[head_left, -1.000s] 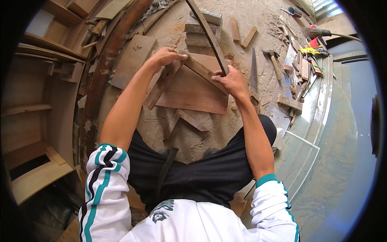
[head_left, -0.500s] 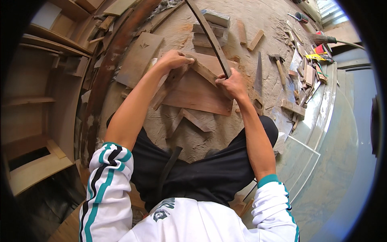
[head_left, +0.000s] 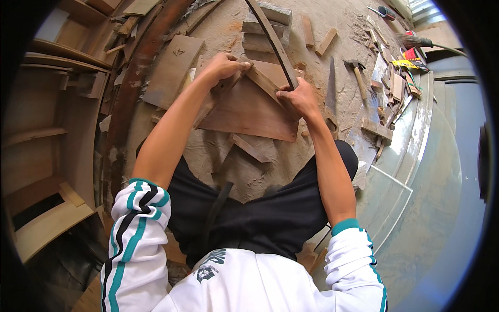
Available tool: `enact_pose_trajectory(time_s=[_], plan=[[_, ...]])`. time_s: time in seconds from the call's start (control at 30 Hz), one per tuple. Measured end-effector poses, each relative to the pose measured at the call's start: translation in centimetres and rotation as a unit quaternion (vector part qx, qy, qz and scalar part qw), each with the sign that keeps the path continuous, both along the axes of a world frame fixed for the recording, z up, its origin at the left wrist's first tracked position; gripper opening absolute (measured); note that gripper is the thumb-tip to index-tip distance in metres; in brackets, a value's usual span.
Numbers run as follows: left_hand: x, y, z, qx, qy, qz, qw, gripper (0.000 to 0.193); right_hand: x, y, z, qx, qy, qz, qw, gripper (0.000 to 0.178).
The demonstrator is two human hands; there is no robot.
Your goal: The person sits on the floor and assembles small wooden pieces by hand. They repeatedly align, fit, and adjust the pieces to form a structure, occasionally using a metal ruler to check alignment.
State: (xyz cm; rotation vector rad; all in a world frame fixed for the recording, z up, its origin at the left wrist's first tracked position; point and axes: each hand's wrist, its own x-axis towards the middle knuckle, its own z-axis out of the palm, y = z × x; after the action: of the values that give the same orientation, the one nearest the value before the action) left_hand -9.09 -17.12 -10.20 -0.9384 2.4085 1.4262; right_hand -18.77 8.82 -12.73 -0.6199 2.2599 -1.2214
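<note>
Timber meets in a corner under the left hand, whose thumb and fingers pinch the place where a worn left strip and a slanting right strip come together, near the far edge of the brown panel. Good handling probably rests on that pinch: firm enough to stop either piece twisting, with fingertips clear of the seam. Whether the two are fastened, I cannot tell.

The right hand is closed round the lower end of a long dark strip, close to the panel's right edge, its thumb beside the slanting strip. Since the long piece reaches well past the panel's far edge, it likely wants a steady wrist, lest it lever the corner askew.

Two short offcuts lie on the dusty floor by the panel's near edge. Beyond its right edge lie a saw and a hammer; the right elbow is best kept off the blade.
</note>
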Motion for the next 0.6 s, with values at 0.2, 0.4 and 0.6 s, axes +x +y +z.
enact_pose_trajectory(time_s=[0.2,0.4,0.6], plan=[[1.8,1.1,-1.3,-0.018,0.139,0.031,0.990,0.068,-0.3,0.1,-0.4,0.001,-0.053,-0.003,0.999,0.034],[2.3,0.8,-4.0,-0.055,0.210,0.040,0.975,0.064,0.0,-0.1,0.0,0.015,-0.046,0.002,0.999,0.032],[2.0,1.2,-3.8,-0.064,0.203,0.047,0.976,0.061,0.0,0.1,0.2,0.032,-0.035,0.004,0.999,0.031]])
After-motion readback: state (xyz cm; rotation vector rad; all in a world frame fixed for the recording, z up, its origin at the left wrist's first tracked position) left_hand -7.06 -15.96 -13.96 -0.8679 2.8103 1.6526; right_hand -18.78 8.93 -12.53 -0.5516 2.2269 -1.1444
